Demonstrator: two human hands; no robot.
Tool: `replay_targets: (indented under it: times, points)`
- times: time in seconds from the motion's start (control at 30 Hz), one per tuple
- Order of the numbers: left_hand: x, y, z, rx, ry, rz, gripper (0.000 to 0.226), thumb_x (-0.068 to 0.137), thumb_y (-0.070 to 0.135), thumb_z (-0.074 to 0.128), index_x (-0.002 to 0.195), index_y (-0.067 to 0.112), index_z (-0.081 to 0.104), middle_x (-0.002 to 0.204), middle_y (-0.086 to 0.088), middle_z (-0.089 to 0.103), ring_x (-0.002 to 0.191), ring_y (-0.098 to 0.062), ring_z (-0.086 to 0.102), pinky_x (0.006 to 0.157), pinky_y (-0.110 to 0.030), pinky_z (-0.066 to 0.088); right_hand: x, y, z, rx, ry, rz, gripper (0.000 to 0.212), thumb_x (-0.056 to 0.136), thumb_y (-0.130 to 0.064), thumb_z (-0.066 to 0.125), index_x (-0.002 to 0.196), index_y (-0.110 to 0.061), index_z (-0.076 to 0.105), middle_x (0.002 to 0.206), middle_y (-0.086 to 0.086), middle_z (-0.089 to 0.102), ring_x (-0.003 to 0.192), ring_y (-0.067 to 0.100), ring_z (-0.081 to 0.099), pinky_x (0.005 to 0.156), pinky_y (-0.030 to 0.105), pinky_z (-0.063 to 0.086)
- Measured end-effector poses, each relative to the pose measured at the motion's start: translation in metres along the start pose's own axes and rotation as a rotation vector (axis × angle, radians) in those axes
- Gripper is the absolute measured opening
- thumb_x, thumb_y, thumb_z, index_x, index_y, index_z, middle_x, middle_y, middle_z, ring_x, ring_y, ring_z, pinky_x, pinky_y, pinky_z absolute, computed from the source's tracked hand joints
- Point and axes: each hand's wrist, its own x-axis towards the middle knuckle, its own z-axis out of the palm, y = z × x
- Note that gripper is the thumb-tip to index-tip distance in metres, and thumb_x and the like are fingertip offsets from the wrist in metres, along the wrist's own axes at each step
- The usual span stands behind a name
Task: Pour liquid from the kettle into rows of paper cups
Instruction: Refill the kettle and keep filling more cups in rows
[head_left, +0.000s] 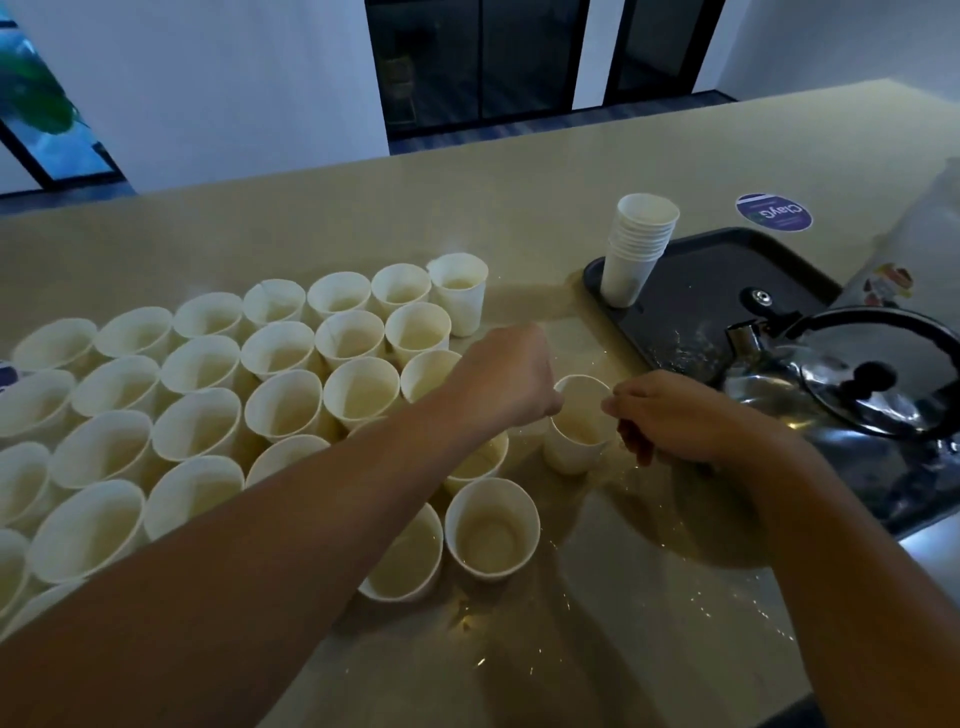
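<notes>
White paper, upright, the cup (579, 423) stands between our hands on the tan surface (519, 208), just right of the rows of cups (208, 395). Our right hand (680, 418) pinches its rim; our left hand (506, 376) is curled against its other side, grip hidden. The steel kettle (852, 374) sits right of the right hand, nearer that one, spout toward the cup stack (636, 249) on the black tray (727, 270).

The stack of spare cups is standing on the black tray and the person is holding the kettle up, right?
Not quite. The stack of spare cups does stand on the black tray, but the head view shows the kettle resting there unheld; both hands are at one paper cup.
</notes>
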Motion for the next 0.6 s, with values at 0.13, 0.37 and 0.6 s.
replay_targets:
  times: [0.13, 0.37, 0.6]
  points:
    - [0.009, -0.005, -0.003, -0.006, 0.028, -0.023, 0.021, 0.080, 0.022, 0.080, 0.099, 0.014, 0.075, 0.091, -0.002, 0.073, 0.085, -0.019, 0.068, 0.082, -0.038, 0.059, 0.012, -0.006, -0.003, -0.006, 0.015, 0.000, 0.039, 0.106, -0.032, 0.045, 0.081, -0.009, 0.065, 0.067, 0.003, 0.064, 0.061, 0.017, 0.061, 0.069, 0.036, 0.052]
    - [0.034, -0.023, -0.029, 0.071, 0.130, -0.056, 0.015, 0.077, 0.016, 0.078, 0.091, 0.015, 0.072, 0.082, -0.002, 0.071, 0.079, -0.021, 0.068, 0.075, -0.038, 0.059, 0.046, -0.034, -0.009, 0.049, 0.041, -0.021, 0.038, 0.106, -0.027, 0.046, 0.088, -0.001, 0.067, 0.066, 0.006, 0.060, 0.056, 0.018, 0.055, 0.060, 0.031, 0.045]
    - [0.063, -0.046, -0.055, 0.207, 0.213, -0.084, 0.024, 0.079, 0.018, 0.074, 0.102, 0.020, 0.069, 0.090, 0.000, 0.068, 0.082, -0.023, 0.064, 0.071, -0.034, 0.052, 0.087, -0.068, -0.009, 0.052, 0.072, -0.074, 0.033, 0.103, -0.026, 0.047, 0.080, -0.009, 0.064, 0.067, 0.006, 0.061, 0.057, 0.018, 0.054, 0.062, 0.033, 0.043]
